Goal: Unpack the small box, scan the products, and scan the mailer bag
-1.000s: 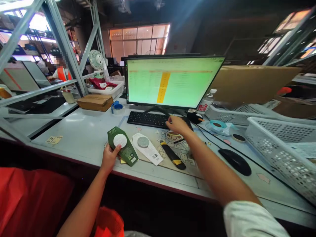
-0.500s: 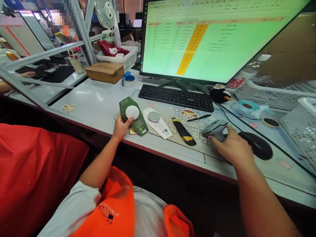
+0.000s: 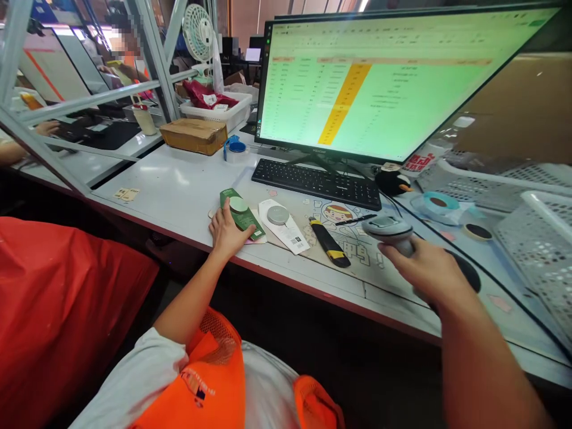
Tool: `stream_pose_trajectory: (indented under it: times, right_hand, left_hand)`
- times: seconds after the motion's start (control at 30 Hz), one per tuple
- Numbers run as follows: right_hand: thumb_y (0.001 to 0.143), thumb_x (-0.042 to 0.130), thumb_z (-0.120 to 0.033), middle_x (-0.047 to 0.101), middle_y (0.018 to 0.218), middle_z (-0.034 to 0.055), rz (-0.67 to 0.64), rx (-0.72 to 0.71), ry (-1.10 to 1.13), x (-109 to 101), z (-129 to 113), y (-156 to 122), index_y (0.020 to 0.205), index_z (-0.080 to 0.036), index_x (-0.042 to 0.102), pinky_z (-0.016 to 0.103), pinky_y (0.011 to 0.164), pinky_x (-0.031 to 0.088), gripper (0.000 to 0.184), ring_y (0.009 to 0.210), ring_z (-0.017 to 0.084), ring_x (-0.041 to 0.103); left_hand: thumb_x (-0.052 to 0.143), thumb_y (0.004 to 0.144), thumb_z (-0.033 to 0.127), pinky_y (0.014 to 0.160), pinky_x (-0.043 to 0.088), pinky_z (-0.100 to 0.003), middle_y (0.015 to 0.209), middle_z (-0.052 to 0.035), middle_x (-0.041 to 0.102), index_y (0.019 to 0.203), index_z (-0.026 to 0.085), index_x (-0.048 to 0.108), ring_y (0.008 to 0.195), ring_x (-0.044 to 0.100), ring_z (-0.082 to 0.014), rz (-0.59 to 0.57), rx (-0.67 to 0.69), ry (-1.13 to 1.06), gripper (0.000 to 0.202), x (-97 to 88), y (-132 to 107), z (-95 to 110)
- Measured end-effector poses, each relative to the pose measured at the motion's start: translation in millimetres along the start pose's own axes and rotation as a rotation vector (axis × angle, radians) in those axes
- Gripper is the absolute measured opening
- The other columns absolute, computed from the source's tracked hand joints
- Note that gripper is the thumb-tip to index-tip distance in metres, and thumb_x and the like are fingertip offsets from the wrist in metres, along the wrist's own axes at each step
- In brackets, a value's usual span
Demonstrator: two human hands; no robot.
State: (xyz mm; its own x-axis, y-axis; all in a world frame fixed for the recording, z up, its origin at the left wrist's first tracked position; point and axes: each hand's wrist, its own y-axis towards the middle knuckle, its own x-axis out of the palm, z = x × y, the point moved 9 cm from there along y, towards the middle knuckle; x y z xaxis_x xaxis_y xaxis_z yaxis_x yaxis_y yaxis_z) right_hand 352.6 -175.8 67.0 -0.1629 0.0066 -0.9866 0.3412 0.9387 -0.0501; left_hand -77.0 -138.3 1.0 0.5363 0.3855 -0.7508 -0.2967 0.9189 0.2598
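Left hand lying flat, pressing green product card onto worktop, partly hiding it. Right hand gripping grey barcode scanner above desk mat, handle concealed. White product card showing barcode; print unreadable. Monitor spreadsheet text illegible.

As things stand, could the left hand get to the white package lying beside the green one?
Probably yes. The left hand rests on the green package, and the white package lies flat right beside it on the desk mat, with nothing between them. The right hand holds the scanner off to the side.
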Motion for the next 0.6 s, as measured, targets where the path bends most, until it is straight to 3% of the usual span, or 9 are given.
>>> stream_pose_trajectory:
  times: [0.07,0.17,0.27,0.33,0.43,0.6]
  right_hand:
    - [0.090,0.058,-0.060,0.070,0.080,0.0111,-0.152,-0.094,0.169,-9.9,-27.4,-9.6,0.105,-0.016,0.066,0.034,0.062,0.047,0.047,0.071,0.025,0.067]
    - [0.088,0.059,-0.063,0.065,0.070,0.0044,-0.383,-0.333,0.288,-19.1,-93.8,-32.2,0.108,-0.018,0.064,0.028,0.050,0.042,0.049,0.057,0.018,0.060]
    - [0.091,0.060,-0.056,0.064,0.069,0.0031,-0.531,-0.521,0.239,-14.3,-157.1,-49.1,0.108,-0.017,0.063,0.026,0.049,0.043,0.043,0.057,0.016,0.060]
    - [0.092,0.060,-0.053,0.065,0.071,0.0040,-0.579,-0.574,0.165,-3.1,-185.5,-50.9,0.101,-0.016,0.063,0.025,0.051,0.045,0.038,0.059,0.017,0.062]
    - [0.094,0.059,-0.053,0.068,0.074,0.0055,-0.610,-0.605,0.092,15.2,-208.5,-46.2,0.095,-0.017,0.061,0.026,0.052,0.045,0.036,0.060,0.017,0.064]
    - [0.093,0.060,-0.053,0.065,0.069,0.0053,-0.620,-0.611,0.097,24.4,-215.7,-42.8,0.087,-0.017,0.060,0.026,0.050,0.043,0.036,0.058,0.017,0.063]
  left_hand:
    - [0.081,0.079,0.048,0.117,0.034,-0.060,0.153,-0.0215,0.043,0.162,0.023,0.021,0.146,0.038,-0.0429,0.004,0.010,0.020,0.105,2.4,-0.5,-1.6]
    - [0.081,0.078,0.047,0.117,0.034,-0.059,0.154,-0.0222,0.040,0.162,0.022,0.023,0.146,0.037,-0.0428,0.022,0.021,0.039,0.105,2.4,-1.4,-2.5]
    - [0.081,0.078,0.047,0.117,0.035,-0.058,0.154,-0.0221,0.039,0.162,0.022,0.023,0.146,0.037,-0.0427,0.035,0.030,0.048,0.105,0.8,-2.8,-0.8]
    - [0.080,0.079,0.047,0.117,0.035,-0.058,0.155,-0.0220,0.038,0.162,0.022,0.024,0.146,0.038,-0.0425,0.038,0.037,0.056,0.103,-0.2,-3.9,1.1]
    - [0.078,0.082,0.047,0.116,0.036,-0.058,0.155,-0.0221,0.038,0.162,0.021,0.025,0.146,0.038,-0.0423,0.049,0.053,0.071,0.099,-1.4,-5.5,3.9]
    - [0.076,0.083,0.045,0.115,0.038,-0.058,0.154,-0.0230,0.040,0.162,0.019,0.027,0.144,0.040,-0.0425,0.084,0.069,0.087,0.097,-1.7,-6.8,5.0]
